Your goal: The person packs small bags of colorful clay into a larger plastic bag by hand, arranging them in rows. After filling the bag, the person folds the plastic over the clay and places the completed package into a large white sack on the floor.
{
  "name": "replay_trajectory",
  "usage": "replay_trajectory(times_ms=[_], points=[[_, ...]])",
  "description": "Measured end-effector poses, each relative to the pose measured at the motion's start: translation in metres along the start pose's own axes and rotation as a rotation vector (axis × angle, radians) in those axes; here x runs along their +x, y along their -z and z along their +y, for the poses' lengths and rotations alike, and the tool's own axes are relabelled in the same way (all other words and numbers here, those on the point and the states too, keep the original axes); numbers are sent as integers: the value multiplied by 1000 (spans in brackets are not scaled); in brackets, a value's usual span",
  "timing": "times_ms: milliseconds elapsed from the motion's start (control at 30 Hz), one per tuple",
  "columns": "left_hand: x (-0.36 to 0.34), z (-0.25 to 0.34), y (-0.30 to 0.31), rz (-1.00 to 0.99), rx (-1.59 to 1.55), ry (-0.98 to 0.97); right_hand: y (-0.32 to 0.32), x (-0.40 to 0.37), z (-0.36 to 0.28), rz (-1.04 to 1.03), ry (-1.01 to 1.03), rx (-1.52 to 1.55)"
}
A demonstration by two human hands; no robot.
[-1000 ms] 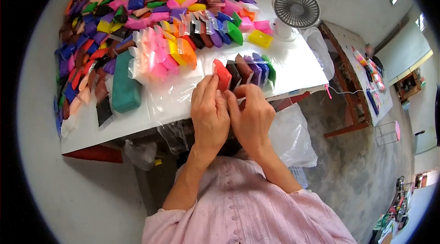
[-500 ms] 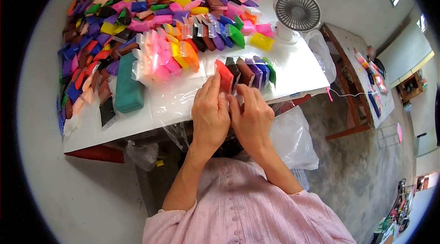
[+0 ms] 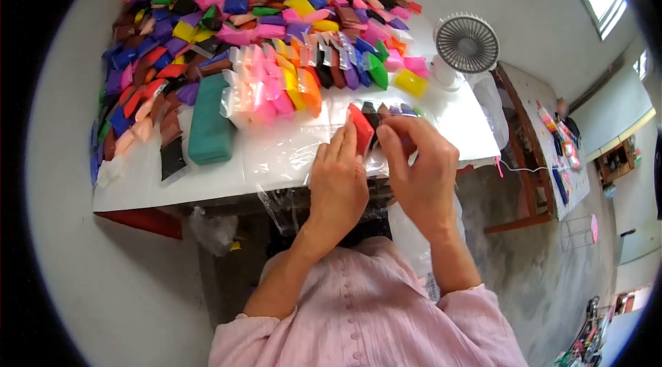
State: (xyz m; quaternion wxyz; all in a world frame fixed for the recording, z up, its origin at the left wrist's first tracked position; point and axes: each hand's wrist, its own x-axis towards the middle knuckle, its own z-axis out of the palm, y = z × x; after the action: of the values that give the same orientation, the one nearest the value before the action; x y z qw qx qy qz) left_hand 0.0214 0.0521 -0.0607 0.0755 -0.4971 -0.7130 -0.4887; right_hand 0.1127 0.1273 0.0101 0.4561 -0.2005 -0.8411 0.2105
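Note:
A row of upright packets in clear film stands near the table's front edge, with a red packet (image 3: 360, 129) at its left end and a black one (image 3: 371, 114) beside it. My left hand (image 3: 338, 184) rests against the red packet, fingers together and pointing up along it. Over the right part of the row is my right hand (image 3: 420, 167), its fingers curled with thumb and forefinger near the packets; what they pinch, if anything, is hidden. Clear plastic film (image 3: 283, 153) lies on the table left of my left hand.
A green block (image 3: 210, 118) stands left of a row of pink, yellow and orange packets (image 3: 265, 87). Behind them spreads a heap of coloured packets (image 3: 234, 5). A white fan (image 3: 466, 43) is at the back right, and another table (image 3: 524, 105) stands beyond.
My right hand has moved right and up over the row, away from my left hand. My left hand stays by the red packet. The whole view has shifted slightly.

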Motion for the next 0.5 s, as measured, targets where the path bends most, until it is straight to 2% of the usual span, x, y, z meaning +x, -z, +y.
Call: replay_trajectory(times_ms=[133, 200, 333, 500], points=[[-3, 6, -1, -85, 38, 58, -18, 41, -8, -99, 79, -98], [-5, 7, -3, -61, 44, 51, -37, 58, -6, -144, 142, -135], [-3, 6, -7, -5, 96, -17, -68, 88, -26, -401, 27, -427], [-4, 7, -3, -58, 53, -2, -106, 95, -11, -432, 44, -432]])
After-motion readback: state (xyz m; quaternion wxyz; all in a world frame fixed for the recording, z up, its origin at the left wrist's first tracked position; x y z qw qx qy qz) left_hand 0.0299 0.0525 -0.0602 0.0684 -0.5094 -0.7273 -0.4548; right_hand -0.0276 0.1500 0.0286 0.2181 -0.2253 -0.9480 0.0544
